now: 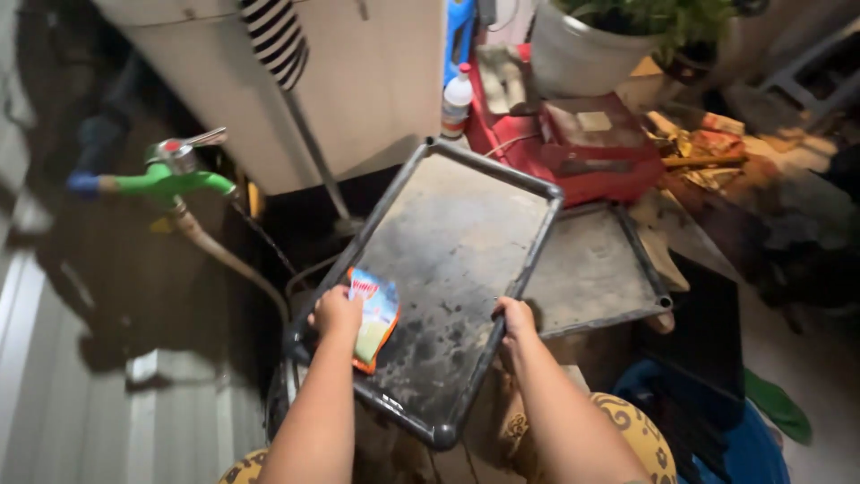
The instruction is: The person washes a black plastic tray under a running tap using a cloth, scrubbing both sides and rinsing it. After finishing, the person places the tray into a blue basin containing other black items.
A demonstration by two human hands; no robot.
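1. We see a cluttered, dim washing corner. A pale cabinet (pixel 358 81) fills the upper centre of the frame, with a striped cloth (pixel 276 38) hanging over its top edge.
2. A green tap (pixel 170 182) sits at the left of the frame, and a pale hose (pixel 224 255) runs from it down toward the centre.
3. At the upper right we see a red box (pixel 591 148), a white pot (pixel 582 54) with a plant behind it, and a small white bottle (pixel 457 100) at the cabinet's right edge.
4. A second tray (pixel 596 269) lies flat at the centre right, partly under the held one.
5. The tray (pixel 448 260) is in the centre of the frame, held above the clutter. It is dark, stained metal with a raised rim.
6. Its long axis runs from the lower centre up toward the upper centre, leaning slightly right. The far short end points at the cabinet; the near short end points at us. The face tilts toward the camera.
7. Our left hand (pixel 339 314) rests on the tray's near left edge, fingers curled closed over a small packet (pixel 376 318), pressing it against the tray face.
8. The packet is orange, blue and pale, and lies on the lower left part of the tray.
9. Our right hand (pixel 518 318) grips the tray's right rim, fingers wrapped closed round the edge.
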